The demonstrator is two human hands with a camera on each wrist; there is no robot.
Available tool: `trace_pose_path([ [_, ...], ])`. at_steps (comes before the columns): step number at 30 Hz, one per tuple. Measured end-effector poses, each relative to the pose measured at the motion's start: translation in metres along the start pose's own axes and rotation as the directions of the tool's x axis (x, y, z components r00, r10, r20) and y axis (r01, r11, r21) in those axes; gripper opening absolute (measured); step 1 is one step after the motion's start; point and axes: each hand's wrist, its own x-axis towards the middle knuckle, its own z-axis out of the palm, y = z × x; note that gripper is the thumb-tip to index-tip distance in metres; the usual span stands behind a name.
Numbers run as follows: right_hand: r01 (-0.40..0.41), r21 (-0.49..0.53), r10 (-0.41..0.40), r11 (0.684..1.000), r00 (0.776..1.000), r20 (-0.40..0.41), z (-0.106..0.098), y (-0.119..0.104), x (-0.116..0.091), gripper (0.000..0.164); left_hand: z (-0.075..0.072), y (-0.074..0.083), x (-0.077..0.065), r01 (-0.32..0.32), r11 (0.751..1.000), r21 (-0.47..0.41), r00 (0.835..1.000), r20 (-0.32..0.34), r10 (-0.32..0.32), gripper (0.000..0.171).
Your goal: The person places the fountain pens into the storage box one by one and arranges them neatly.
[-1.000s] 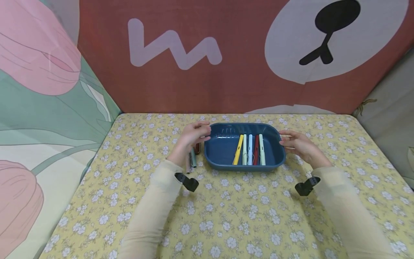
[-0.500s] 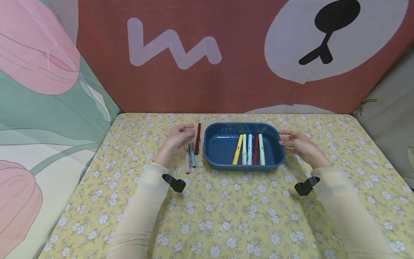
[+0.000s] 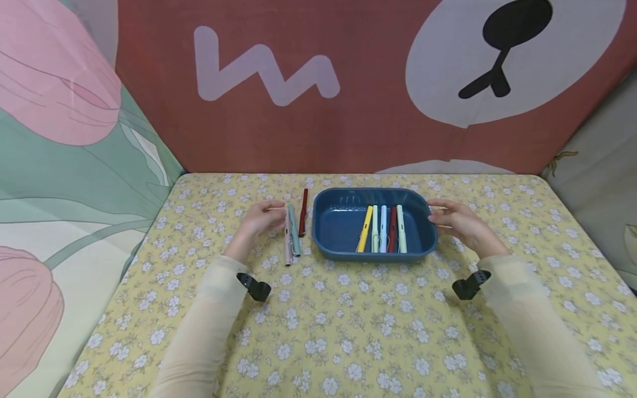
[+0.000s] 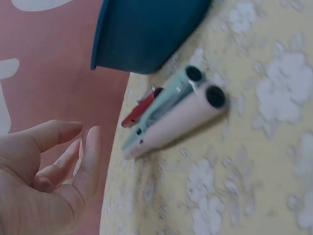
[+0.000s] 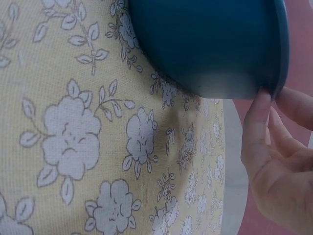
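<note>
Farther left than before, the left hand (image 3: 259, 220), fingers slightly parted and holding nothing, has the pink pen (image 3: 287, 243) and teal pen (image 3: 294, 231) just right of them, lying front-to-back, then the crosswise blue tray (image 3: 338, 229), pinched by the right hand (image 3: 460, 224).

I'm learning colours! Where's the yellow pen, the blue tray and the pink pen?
Yellow pen (image 3: 365, 229): head view, its middle.
Blue tray (image 3: 337, 231): head view, bare floor.
Pink pen (image 4: 172, 126): left wrist view, its middle.
</note>
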Motion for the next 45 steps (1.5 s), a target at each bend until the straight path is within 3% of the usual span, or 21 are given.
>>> trace_pose_path([
  [20,0.013,-0.003,-0.013,1.0,1.0,-0.006,0.0,0.0,0.0,0.06,-0.007,-0.018,0.005,0.076,0.99,0.12,0.997,-0.042,-0.071,0.045],
  [33,0.003,0.008,-0.003,1.0,1.0,-0.011,0.0,0.0,0.0,0.06,-0.004,-0.022,0.004,0.051,0.985,0.166,0.997,-0.061,-0.041,0.043],
  [45,0.006,0.015,-0.006,1.0,1.0,-0.008,-0.001,0.001,0.0,0.061,0.005,-0.022,0.008,0.07,0.974,0.213,0.995,-0.086,-0.053,0.042],
])
